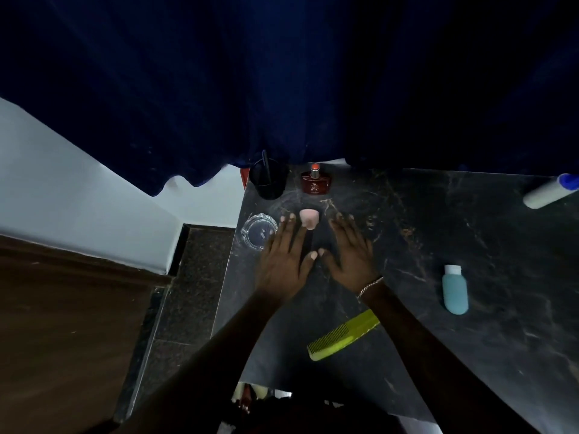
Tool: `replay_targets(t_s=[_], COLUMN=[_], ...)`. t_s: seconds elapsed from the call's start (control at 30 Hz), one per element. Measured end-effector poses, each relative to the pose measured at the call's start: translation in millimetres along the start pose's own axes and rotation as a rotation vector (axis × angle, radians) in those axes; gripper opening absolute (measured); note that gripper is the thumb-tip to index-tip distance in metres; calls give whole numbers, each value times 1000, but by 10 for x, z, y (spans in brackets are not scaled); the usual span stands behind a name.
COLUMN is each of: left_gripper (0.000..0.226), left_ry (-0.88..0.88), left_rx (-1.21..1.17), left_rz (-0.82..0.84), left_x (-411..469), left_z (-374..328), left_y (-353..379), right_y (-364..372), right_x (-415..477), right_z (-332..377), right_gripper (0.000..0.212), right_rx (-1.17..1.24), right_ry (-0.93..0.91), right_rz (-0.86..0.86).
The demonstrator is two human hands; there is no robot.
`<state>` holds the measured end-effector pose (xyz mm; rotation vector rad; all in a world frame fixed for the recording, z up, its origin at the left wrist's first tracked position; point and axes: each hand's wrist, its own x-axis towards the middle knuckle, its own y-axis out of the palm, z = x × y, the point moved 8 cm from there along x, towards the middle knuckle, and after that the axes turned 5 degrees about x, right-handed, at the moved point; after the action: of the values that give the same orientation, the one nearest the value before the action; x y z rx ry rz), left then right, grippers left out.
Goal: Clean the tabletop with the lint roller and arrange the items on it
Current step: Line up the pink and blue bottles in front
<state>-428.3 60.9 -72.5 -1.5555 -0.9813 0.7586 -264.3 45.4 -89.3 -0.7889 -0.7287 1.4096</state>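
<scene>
Both my hands lie flat on the dark marble tabletop (407,233), fingers straight and thumbs almost touching. My left hand (283,261) is just right of a clear glass ashtray (258,231). My right hand (351,252) wears a thin bracelet. A small pink sponge (309,218) stands between the fingertips of both hands. A white lint roller with a blue end (550,191) lies at the far right edge. A yellow-green comb (343,335) lies near the front, partly under my right forearm. A teal bottle with a white cap (455,289) lies on its side to the right.
A black cup holding a dark stick (268,180) and a red perfume bottle (315,181) stand at the back left. A dark blue curtain (282,89) hangs behind the table. Left of the table are a dark floor strip (194,277) and a wooden surface (62,324).
</scene>
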Motion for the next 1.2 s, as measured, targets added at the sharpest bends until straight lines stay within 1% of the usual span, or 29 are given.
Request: replay_targets(t_s=[0.07, 0.13, 0.27, 0.43, 0.5, 0.6, 0.7, 0.8, 0.87, 0.93, 1.03, 1.1, 1.2], left_gripper=[70, 70, 69, 68, 69, 69, 68, 62, 54, 48, 41, 39, 38], left_ry=[15, 34, 64, 108, 115, 146, 148, 30, -77, -194, -354, -395, -433], left_rx=[39, 27, 22, -6, -4, -36, -90, -228, -392, -543, -697, -787, -861], left_rz=[28, 62, 96, 133, 150, 167, 190, 230, 264, 269, 232, 232, 223], left_x=[-116, -209, -310, -271, -229, -146, -80, -44, -47, -60, -65, -48, -34], left_z=[-111, -251, -658, -1391, -1695, -2132, -2518, -2733, -2819, -2864, -2894, -2947, -2961], left_y=[86, 187, 359, 531, 585, 627, 692, 810, 922, 1004, 1064, 1084, 1110], right_y=[-80, -170, -393, -795, -944, -1126, -1272, -1270, -1210, -1144, -1094, -1071, -1027], right_x=[-194, -360, -680, -1040, -1183, -1367, -1501, -1557, -1564, -1537, -1482, -1453, -1434], right_z=[-75, -188, -457, -906, -1134, -1529, -1909, -2201, -2310, -2340, -2372, -2395, -2426], right_gripper=[74, 73, 73, 73, 72, 71, 67, 56, 49, 45, 41, 41, 42], right_rx=[-65, -103, -122, -133, -117, -79, 76, 165, 214, 282, 323, 337, 425], right_ry=[-25, -16, 9, 49, 89, 214, 317, 456, 543, 588, 625, 645, 668], right_rz=[8, 16, 23, 18, 7, 6, -22, 29, 70, 93, 102, 97, 75])
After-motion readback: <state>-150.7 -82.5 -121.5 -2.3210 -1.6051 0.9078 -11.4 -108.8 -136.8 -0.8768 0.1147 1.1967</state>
